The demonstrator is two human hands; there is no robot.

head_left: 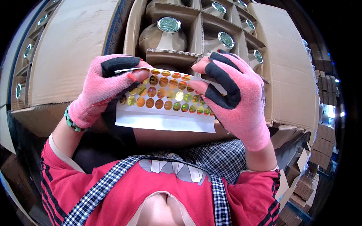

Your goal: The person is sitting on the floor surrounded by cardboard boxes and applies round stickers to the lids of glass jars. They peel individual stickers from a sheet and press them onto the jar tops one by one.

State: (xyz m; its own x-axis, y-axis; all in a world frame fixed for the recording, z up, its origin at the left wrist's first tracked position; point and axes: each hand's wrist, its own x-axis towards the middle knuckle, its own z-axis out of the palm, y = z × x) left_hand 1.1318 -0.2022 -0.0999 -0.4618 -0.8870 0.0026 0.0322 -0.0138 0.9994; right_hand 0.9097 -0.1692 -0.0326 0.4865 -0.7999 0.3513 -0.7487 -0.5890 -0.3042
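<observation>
A white sheet of round, shiny gold stickers (166, 121) is stretched between my hands, above my lap and at the near edge of an open carton. My left hand (96, 88), in a pink glove with dark fingers and bare tips, pinches the sheet's upper left part between thumb and fingers. On the right side, my right hand (241, 98), gloved alike, holds the sheet. Its thumb tip presses on the sticker rows, and another bare fingertip sits just above the top edge. Whether a loose sticker is on these fingertips, I cannot tell.
The open carton (173, 54) has cardboard dividers with rounded vessels (164, 37) in its cells, their mouths silver-rimmed. Its flap (290, 67) spreads to the right. Another carton (71, 52) stands at left, with similar vessels along its far-left side. Stacked cardboard (322, 147) lies at far right.
</observation>
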